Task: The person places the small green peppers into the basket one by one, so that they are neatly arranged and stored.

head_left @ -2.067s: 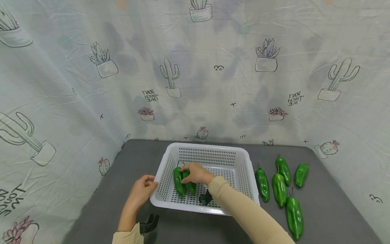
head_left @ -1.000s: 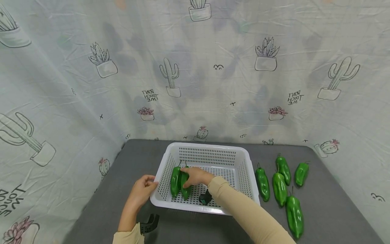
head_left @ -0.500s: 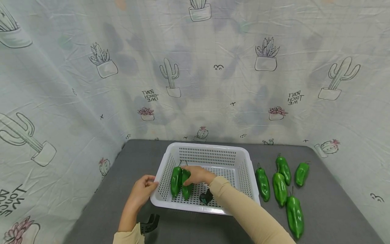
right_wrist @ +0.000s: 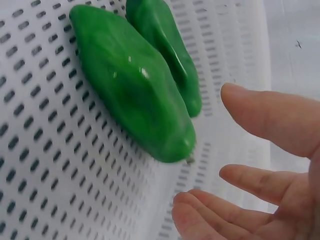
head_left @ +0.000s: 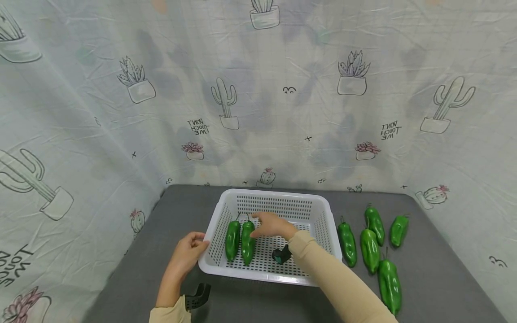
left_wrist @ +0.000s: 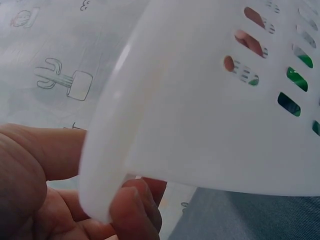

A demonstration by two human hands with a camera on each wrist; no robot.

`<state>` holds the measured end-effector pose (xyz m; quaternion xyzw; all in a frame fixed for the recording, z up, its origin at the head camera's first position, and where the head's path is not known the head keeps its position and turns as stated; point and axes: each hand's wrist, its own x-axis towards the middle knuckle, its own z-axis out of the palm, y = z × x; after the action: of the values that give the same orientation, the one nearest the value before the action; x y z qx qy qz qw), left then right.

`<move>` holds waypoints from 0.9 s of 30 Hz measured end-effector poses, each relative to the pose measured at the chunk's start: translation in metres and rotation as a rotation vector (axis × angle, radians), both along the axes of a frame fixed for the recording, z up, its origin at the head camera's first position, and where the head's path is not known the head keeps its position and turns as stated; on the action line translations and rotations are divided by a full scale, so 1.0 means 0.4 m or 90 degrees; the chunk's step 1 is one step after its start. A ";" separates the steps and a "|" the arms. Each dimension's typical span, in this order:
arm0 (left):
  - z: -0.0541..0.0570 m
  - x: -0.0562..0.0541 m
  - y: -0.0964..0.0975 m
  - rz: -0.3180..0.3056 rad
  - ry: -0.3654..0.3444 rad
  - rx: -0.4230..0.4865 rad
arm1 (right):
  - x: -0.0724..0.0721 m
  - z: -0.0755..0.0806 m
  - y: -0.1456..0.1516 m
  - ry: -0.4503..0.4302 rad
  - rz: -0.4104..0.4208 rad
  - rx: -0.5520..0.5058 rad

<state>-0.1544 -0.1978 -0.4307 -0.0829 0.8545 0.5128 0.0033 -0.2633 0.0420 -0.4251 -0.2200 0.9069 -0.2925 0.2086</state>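
Note:
Two green peppers, a left one (head_left: pixel 232 240) and a right one (head_left: pixel 248 242), lie side by side in the white perforated basket (head_left: pixel 266 277). My left hand (head_left: pixel 189 251) grips the basket's left rim; the left wrist view shows its fingers curled under the lip. My right hand (head_left: pixel 273 225) hovers inside the basket, just right of the right pepper, holding nothing. In the right wrist view, its thumb and fingers (right_wrist: pixel 250 175) are spread apart, clear of the nearer pepper (right_wrist: pixel 135 85).
Several more green peppers, among them a long one (head_left: pixel 389 285) in front and a short one (head_left: pixel 399 230) behind, lie on the grey table (head_left: pixel 436 273) right of the basket. A cactus-print curtain (head_left: pixel 278 116) hangs behind. A black wrist device (head_left: pixel 281 255) sits below my right hand.
My right hand shifted the two peppers slightly, standing them side by side, then let go of the right one and drew back to the right. My left hand has stayed on the rim.

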 end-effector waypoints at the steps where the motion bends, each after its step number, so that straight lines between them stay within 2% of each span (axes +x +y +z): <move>1: 0.000 0.000 0.000 0.000 -0.001 0.001 | 0.000 0.003 0.008 -0.001 0.000 -0.010; 6: 0.003 0.000 0.001 -0.002 -0.001 0.000 | -0.006 0.010 0.052 0.010 -0.011 -0.049; 13: 0.003 -0.002 0.002 -0.004 -0.001 -0.004 | -0.009 0.023 0.119 0.022 -0.068 -0.101; 20: -0.001 -0.005 0.000 0.001 -0.003 -0.010 | -0.002 0.060 0.203 0.032 -0.075 -0.138; 27: 0.000 -0.008 -0.001 0.002 -0.011 -0.016 | 0.012 0.092 0.289 0.059 -0.106 -0.158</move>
<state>-0.1575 -0.1982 -0.4306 -0.0885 0.8606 0.5015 0.0090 -0.2586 0.1576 -0.3883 -0.1814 0.8876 -0.4082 0.1127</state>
